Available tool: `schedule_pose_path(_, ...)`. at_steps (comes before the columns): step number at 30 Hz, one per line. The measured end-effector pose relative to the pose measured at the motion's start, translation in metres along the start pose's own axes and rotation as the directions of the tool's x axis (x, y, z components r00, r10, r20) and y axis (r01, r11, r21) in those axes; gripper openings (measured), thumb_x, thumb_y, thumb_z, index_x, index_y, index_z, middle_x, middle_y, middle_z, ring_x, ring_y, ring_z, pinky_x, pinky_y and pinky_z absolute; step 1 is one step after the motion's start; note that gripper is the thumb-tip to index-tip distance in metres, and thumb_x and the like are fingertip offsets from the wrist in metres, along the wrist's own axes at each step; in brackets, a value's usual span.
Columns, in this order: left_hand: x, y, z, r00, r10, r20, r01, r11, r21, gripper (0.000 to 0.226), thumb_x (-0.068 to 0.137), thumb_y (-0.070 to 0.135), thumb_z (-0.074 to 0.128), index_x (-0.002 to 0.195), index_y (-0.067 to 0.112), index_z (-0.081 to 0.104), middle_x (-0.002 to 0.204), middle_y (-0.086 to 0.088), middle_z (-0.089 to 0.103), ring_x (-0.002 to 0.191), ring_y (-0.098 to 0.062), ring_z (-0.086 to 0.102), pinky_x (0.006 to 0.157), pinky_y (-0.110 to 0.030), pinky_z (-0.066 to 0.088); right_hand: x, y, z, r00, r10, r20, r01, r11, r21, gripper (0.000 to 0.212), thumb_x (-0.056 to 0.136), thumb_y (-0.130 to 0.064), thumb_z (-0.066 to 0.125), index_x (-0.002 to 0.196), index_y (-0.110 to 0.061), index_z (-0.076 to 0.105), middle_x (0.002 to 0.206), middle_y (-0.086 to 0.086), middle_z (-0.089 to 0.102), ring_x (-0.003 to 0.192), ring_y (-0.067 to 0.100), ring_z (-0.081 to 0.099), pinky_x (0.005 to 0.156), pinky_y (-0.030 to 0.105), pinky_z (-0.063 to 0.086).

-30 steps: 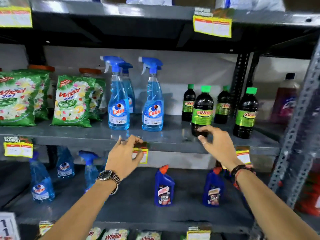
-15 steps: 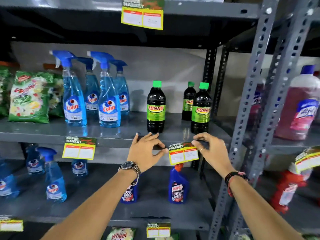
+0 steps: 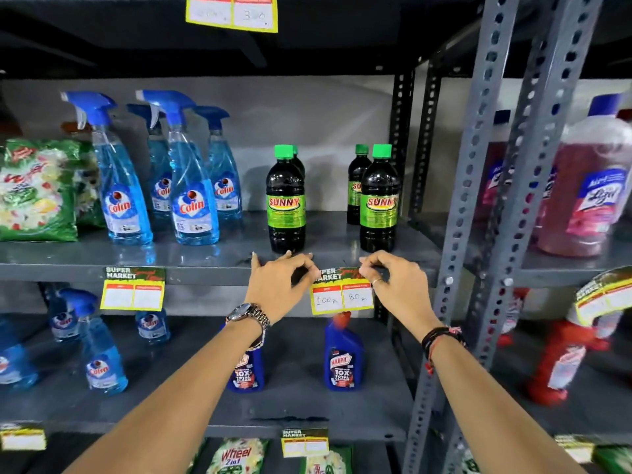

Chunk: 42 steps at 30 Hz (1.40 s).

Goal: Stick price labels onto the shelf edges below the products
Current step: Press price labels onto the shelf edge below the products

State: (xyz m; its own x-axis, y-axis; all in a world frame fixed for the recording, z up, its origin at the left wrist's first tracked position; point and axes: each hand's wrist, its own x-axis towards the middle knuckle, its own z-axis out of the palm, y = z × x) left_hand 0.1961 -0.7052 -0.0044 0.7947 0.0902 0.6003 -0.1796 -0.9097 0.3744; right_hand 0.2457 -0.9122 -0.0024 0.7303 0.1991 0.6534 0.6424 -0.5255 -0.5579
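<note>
A yellow-bordered price label marked 100 and 80 hangs on the grey shelf edge, below two black Sunny bottles. My left hand pinches the label's top left corner against the edge. My right hand pinches its top right corner. Another label, with blank price boxes, is stuck on the same edge under the blue Colin spray bottles.
Grey perforated uprights stand just right of my right hand. Harpic bottles stand on the shelf below. More labels hang on the top shelf, the bottom shelf and the right-hand rack.
The view has shifted right from the Colin bottles to the Sunny bottles. Both hands have closed in on the label's top corners, and it now sits level against the shelf edge.
</note>
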Motion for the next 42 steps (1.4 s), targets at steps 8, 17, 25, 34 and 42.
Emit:
schedule_pose_path(8,-0.004,-0.001,-0.003,1.000,0.005,0.011,-0.004,0.998,-0.069,0.008,0.085,0.040,0.060,0.081,0.034,0.063,0.119,0.016,0.065,0.120,-0.012,0.054,0.113,-0.059,0.006,0.001,0.002,-0.003,0.996,0.026,0.087,-0.032,0.997,0.073,0.012,0.082,-0.015,0.066,0.074,-0.023,0.062,0.098,-0.012,0.074,0.091,-0.001,0.063,0.071,0.002,0.042)
schedule_pose_path(17,-0.011,-0.011,-0.004,0.995,0.100,0.026,-0.098,0.992,-0.081,0.009,0.079,0.036,0.068,0.074,0.039,0.062,0.131,0.014,0.057,0.123,-0.003,0.049,0.114,-0.042,0.015,-0.004,0.007,-0.003,0.983,-0.038,0.178,0.039,0.999,-0.002,0.006,0.075,-0.011,0.072,0.074,-0.018,0.072,0.119,-0.007,0.068,0.119,0.009,0.054,0.107,0.031,0.037)
schedule_pose_path(25,-0.004,-0.003,0.000,0.990,-0.078,-0.118,0.070,0.995,-0.076,0.009,0.077,0.047,0.062,0.074,0.040,0.067,0.103,0.031,0.067,0.097,-0.004,0.059,0.075,-0.027,0.050,-0.004,0.001,0.002,1.000,-0.016,0.018,0.017,1.000,-0.021,0.005,0.078,-0.018,0.069,0.075,-0.022,0.072,0.102,-0.011,0.074,0.092,0.001,0.064,0.071,0.008,0.040)
schedule_pose_path(34,-0.003,0.003,-0.001,0.974,-0.117,-0.196,0.101,0.991,-0.087,0.013,0.073,0.050,0.065,0.067,0.038,0.066,0.093,0.030,0.070,0.086,0.003,0.062,0.054,-0.017,0.044,-0.002,0.000,0.007,0.999,-0.026,-0.048,0.022,0.997,-0.070,0.006,0.080,-0.020,0.066,0.078,-0.025,0.068,0.096,-0.015,0.074,0.086,0.002,0.065,0.063,0.005,0.037)
schedule_pose_path(42,-0.001,0.003,0.006,0.957,-0.183,-0.226,0.157,0.979,-0.127,0.025,0.068,0.050,0.069,0.065,0.030,0.055,0.085,0.027,0.071,0.085,-0.002,0.063,0.060,-0.023,0.049,-0.005,-0.002,0.011,0.994,-0.076,-0.080,0.058,0.977,-0.204,0.021,0.082,-0.030,0.066,0.093,-0.028,0.048,0.087,-0.008,0.072,0.076,0.016,0.066,0.057,0.031,0.048)
